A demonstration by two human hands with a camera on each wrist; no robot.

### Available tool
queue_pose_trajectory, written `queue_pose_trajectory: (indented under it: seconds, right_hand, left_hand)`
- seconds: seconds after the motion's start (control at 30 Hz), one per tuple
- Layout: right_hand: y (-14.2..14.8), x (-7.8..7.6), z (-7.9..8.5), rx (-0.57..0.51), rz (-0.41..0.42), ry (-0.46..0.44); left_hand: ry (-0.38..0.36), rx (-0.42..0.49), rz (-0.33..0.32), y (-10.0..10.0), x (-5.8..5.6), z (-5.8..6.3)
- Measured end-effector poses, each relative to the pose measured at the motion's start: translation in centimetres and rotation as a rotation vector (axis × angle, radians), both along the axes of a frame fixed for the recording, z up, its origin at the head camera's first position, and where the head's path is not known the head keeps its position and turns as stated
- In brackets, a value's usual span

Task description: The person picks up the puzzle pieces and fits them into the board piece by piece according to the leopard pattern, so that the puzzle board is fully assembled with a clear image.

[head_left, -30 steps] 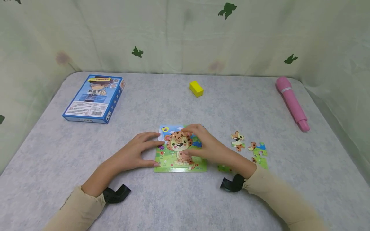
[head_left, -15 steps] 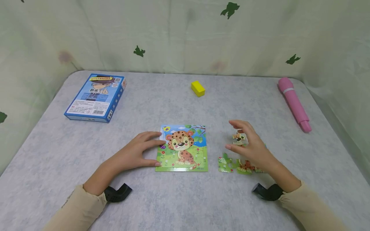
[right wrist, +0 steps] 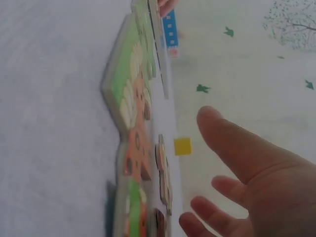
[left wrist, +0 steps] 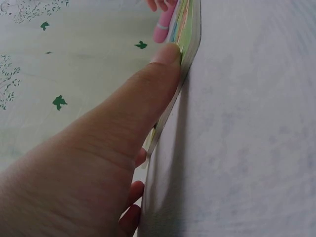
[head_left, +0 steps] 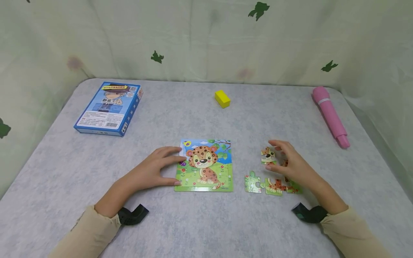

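A square jigsaw board (head_left: pixel 204 165) with a cartoon leopard picture lies flat near the middle of the table. My left hand (head_left: pixel 155 168) rests at its left side, fingertips over that edge and thumb near the lower corner. In the left wrist view the thumb (left wrist: pixel 153 81) lies along the board's edge (left wrist: pixel 192 44). To the right are loose jigsaw pieces: one with part of the face (head_left: pixel 267 156), a green one (head_left: pixel 252 183) and a spotted body piece (head_left: pixel 274 187). Over them hovers my right hand (head_left: pixel 292 163), thumb and fingers apart, partly hiding several pieces. The right wrist view shows nothing between its fingers.
A blue box (head_left: pixel 104 109) lies at the back left. Farther back stands a small yellow block (head_left: pixel 222 99). At the right, a pink tube-shaped object (head_left: pixel 330 116) lies slanted. A pale curtain (head_left: pixel 206 39) hangs behind the table.
My right hand has left the jigsaw board and moved right, over the loose pieces, uncovering the board's upper right. My left hand keeps its place at the board's left edge.
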State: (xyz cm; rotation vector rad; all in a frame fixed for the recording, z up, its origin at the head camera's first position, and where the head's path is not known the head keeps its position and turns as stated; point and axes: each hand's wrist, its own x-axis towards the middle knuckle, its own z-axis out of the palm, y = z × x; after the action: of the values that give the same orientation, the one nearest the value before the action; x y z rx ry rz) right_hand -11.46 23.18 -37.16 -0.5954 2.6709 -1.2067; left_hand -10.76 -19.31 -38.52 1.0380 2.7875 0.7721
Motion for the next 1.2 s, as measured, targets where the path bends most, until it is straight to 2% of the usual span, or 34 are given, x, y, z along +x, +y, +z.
queue_pose_trajectory:
  seconds: [0.27, 0.43, 0.63, 0.87, 1.0, 1.2]
  right_hand:
    - [1.0, -0.5, -0.2, 0.069, 0.052, -0.048]
    - [1.4, -0.6, -0.3, 0.132, 0.086, 0.017]
    - [1.0, -0.5, -0.7, 0.176, 0.075, 0.110]
    - [0.1, -0.1, -0.4, 0.128, 0.036, 0.150]
    - [-1.0, 0.3, 0.3, 0.057, 0.046, 0.183]
    - [-3.9, 0.9, 1.5, 0.003, 0.079, 0.241]
  left_hand:
    - [-0.027, -0.005, 0.006, 0.0, 0.0, 0.2]
    - [-0.023, -0.003, 0.001, 0.0, 0.0, 0.1]
    - [-0.013, -0.011, 0.001, 0.0, 0.0, 0.0]
    - [-0.037, -0.041, 0.010, 0.2, 0.1, 0.2]
    - [-0.043, -0.067, 0.021, 0.6, 0.4, 0.5]
    - [-0.047, -0.079, -0.006, 1.6, 0.8, 1.2]
